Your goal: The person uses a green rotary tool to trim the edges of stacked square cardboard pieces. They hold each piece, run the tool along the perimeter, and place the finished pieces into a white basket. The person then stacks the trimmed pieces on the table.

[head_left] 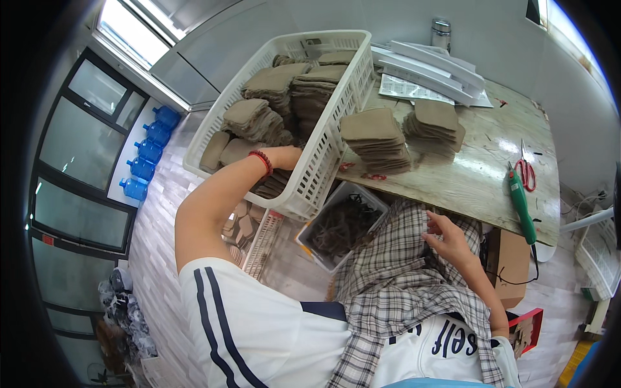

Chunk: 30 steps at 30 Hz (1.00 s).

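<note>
My left hand (283,157) reaches down into a white slatted plastic basket (304,187), by the near stacks of brown, rounded-corner flat fabric-like pieces (249,123). Its fingers drop among the pieces and are hidden, so whether they grip one cannot be told. Above my lap, over a checked apron (388,258), my right hand (447,240) is open with slightly bent fingers and nothing in it. Two piles of similar pieces stand on the table: a larger pile (375,139) beside the basket and a smaller pile (435,126) right of it.
Red-handled scissors (527,174) and a green-handled tool (519,200) lie on the table (479,181) at right. Papers and white trays (430,68) lie behind, near a metal flask (441,33). A grey bin (343,223) of dark scraps stands below the table edge.
</note>
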Each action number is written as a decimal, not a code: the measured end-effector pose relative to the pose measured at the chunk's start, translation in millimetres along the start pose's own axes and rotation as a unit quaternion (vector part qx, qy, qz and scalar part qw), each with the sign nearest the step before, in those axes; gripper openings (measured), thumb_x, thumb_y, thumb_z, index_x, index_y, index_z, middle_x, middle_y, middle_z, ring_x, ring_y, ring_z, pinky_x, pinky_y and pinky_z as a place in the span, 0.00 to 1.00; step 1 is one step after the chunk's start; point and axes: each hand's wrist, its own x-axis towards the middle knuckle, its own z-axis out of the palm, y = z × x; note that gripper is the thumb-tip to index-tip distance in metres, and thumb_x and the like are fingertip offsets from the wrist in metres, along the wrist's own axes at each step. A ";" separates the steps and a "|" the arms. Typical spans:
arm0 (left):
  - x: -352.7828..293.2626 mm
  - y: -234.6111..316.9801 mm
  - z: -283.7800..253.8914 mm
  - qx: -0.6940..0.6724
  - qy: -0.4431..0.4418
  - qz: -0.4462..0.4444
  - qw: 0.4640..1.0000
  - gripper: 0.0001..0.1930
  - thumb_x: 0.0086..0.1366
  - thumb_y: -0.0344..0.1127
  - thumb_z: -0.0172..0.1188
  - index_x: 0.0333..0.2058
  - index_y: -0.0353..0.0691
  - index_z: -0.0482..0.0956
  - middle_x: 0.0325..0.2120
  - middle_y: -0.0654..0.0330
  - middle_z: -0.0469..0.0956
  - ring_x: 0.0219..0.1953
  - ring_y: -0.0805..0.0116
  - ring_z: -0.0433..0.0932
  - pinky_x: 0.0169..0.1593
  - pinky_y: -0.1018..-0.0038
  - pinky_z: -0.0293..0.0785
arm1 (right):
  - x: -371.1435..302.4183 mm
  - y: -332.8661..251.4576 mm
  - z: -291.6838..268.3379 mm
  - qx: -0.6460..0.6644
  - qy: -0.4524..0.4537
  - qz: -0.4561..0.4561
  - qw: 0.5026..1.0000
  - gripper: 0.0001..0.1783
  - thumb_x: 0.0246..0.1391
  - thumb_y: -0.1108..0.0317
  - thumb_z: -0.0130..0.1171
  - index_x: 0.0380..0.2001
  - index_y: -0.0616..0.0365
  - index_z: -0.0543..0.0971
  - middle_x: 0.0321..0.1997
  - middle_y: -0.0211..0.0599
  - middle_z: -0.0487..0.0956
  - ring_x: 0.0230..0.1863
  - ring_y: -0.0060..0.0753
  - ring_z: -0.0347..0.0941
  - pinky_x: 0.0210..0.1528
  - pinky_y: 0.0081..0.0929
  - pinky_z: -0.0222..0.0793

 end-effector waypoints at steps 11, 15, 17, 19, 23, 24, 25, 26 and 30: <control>-19.1 17.7 3.2 -0.063 -0.034 0.000 0.997 0.28 0.72 0.51 0.45 0.66 0.44 0.64 0.63 0.53 0.68 0.65 0.55 0.67 0.66 0.63 0.59 | -2.9 10.9 -0.7 -0.042 -0.047 0.010 0.998 0.30 0.54 0.65 0.66 0.60 0.58 0.71 0.43 0.41 0.78 0.40 0.36 0.78 0.44 0.31 0.75; -19.2 23.5 -7.2 -0.029 -0.010 -0.091 0.995 0.31 0.67 0.57 0.51 0.64 0.49 0.67 0.59 0.51 0.72 0.61 0.50 0.70 0.62 0.59 0.65 | -2.7 9.6 -3.3 -0.034 -0.043 0.015 0.998 0.30 0.54 0.65 0.67 0.59 0.59 0.72 0.43 0.41 0.78 0.41 0.36 0.78 0.44 0.31 0.75; -17.6 14.1 -0.4 -0.075 0.027 -0.049 0.996 0.30 0.66 0.53 0.55 0.62 0.47 0.69 0.55 0.48 0.76 0.57 0.49 0.74 0.60 0.61 0.68 | -3.2 10.2 -4.1 -0.035 -0.037 0.011 0.999 0.30 0.54 0.65 0.67 0.59 0.59 0.72 0.42 0.41 0.78 0.41 0.36 0.78 0.44 0.31 0.75; -17.2 6.9 3.8 -0.089 0.043 -0.037 0.994 0.27 0.67 0.52 0.54 0.60 0.45 0.71 0.55 0.48 0.76 0.57 0.50 0.74 0.60 0.61 0.68 | -2.8 8.6 -6.6 -0.037 -0.044 0.020 0.998 0.29 0.54 0.65 0.66 0.59 0.59 0.72 0.42 0.41 0.79 0.41 0.36 0.78 0.44 0.31 0.75; -19.3 0.2 8.7 -0.098 0.054 -0.058 0.992 0.27 0.70 0.52 0.48 0.60 0.43 0.71 0.58 0.48 0.73 0.60 0.50 0.71 0.61 0.62 0.66 | -1.6 7.9 -6.3 -0.033 -0.033 0.015 0.999 0.29 0.54 0.64 0.66 0.59 0.59 0.72 0.43 0.41 0.79 0.41 0.36 0.78 0.45 0.31 0.75; -19.6 -2.0 10.2 -0.096 0.051 -0.075 0.991 0.27 0.71 0.53 0.45 0.62 0.44 0.69 0.59 0.49 0.71 0.61 0.49 0.70 0.62 0.62 0.65 | -1.3 6.3 -6.5 -0.031 -0.036 0.018 0.999 0.29 0.54 0.64 0.66 0.59 0.58 0.72 0.43 0.41 0.79 0.41 0.36 0.78 0.45 0.31 0.75; -18.0 -9.1 13.2 -0.108 0.056 -0.062 0.991 0.27 0.71 0.52 0.45 0.61 0.43 0.70 0.59 0.49 0.72 0.60 0.49 0.70 0.62 0.62 0.65 | -0.7 3.8 -6.7 -0.029 -0.038 0.022 0.999 0.29 0.54 0.64 0.66 0.59 0.58 0.72 0.43 0.41 0.79 0.41 0.35 0.78 0.45 0.30 0.75; -15.1 -18.7 17.4 -0.120 0.061 -0.048 0.990 0.26 0.71 0.52 0.45 0.60 0.42 0.71 0.58 0.49 0.72 0.59 0.49 0.71 0.61 0.63 0.66 | -0.7 1.8 -7.7 -0.028 -0.040 0.026 0.998 0.29 0.55 0.64 0.66 0.59 0.58 0.72 0.44 0.42 0.79 0.41 0.35 0.78 0.45 0.30 0.75; -24.5 -38.1 13.9 -0.122 0.176 0.054 0.975 0.23 0.69 0.49 0.50 0.54 0.38 0.75 0.49 0.48 0.78 0.50 0.51 0.77 0.55 0.65 0.70 | 0.0 11.0 -6.9 -0.042 -0.026 0.018 0.999 0.29 0.54 0.58 0.65 0.56 0.59 0.74 0.42 0.40 0.79 0.39 0.39 0.78 0.44 0.32 0.75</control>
